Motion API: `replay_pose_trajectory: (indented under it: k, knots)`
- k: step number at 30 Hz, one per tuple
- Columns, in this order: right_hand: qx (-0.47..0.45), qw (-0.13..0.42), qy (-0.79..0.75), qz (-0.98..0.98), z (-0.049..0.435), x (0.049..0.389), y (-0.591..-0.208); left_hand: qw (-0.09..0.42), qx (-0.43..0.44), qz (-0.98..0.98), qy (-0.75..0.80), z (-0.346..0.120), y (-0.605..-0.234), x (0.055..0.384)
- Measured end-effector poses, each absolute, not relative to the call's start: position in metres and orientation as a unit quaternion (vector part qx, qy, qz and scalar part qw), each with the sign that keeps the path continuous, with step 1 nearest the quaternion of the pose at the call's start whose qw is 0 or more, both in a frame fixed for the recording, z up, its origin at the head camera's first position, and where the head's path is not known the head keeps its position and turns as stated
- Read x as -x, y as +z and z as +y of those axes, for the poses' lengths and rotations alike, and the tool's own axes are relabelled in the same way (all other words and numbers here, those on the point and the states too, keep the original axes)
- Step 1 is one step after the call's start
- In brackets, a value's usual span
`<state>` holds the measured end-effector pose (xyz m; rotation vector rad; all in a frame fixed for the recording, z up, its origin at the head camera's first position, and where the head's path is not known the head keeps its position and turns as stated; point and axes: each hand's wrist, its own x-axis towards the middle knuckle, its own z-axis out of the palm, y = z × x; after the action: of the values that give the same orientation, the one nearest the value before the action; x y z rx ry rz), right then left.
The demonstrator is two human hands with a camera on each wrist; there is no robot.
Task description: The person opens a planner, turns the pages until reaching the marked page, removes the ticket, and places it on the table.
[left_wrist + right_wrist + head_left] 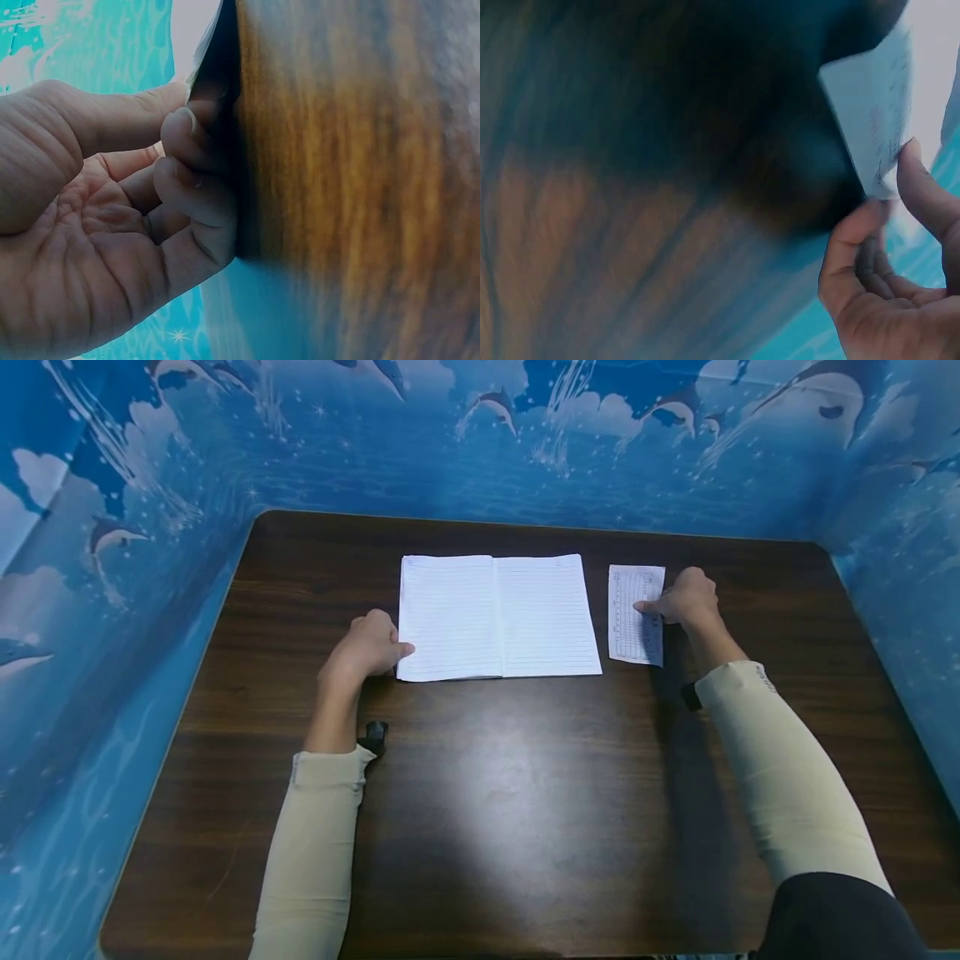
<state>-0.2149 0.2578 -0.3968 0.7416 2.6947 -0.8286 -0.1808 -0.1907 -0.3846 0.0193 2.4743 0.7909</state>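
An open lined notebook (450, 618) lies flat near the far side of the table. My left hand (366, 647) pinches its left edge, with the thumb on top of the page; in the left wrist view the curled fingers (195, 199) sit beneath the edge. To the right of the notebook is a small white printed slip of paper (633, 618) with rows and columns. My right hand (686, 597) holds the slip's right edge between thumb and fingers. In the right wrist view the slip (874, 105) is lifted off the wood at that edge.
The dark wooden table (495, 827) has rounded corners and a shiny patch in the middle. A blue cloth (360, 452) printed with dolphins surrounds its far side and both flanks. A dark strap (373, 737) with a small device sits at the left wrist.
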Motion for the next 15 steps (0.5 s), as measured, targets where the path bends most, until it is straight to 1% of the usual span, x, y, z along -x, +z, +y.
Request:
replay_pose_trajectory:
  k: [6,12,15]
  knots:
    - [-0.240,0.114,-0.401,0.877,0.258,0.216,-0.391,0.266,-0.006,0.920,0.289,-0.191,-0.385,0.180]
    - [-0.161,0.125,-0.472,0.858,0.238,0.222,-0.364,0.260,-0.002,0.922,0.287,-0.191,-0.385,0.180]
    - [-0.149,0.124,-0.480,0.855,0.223,0.224,-0.350,0.260,-0.001,0.922,0.285,-0.191,-0.386,0.180]
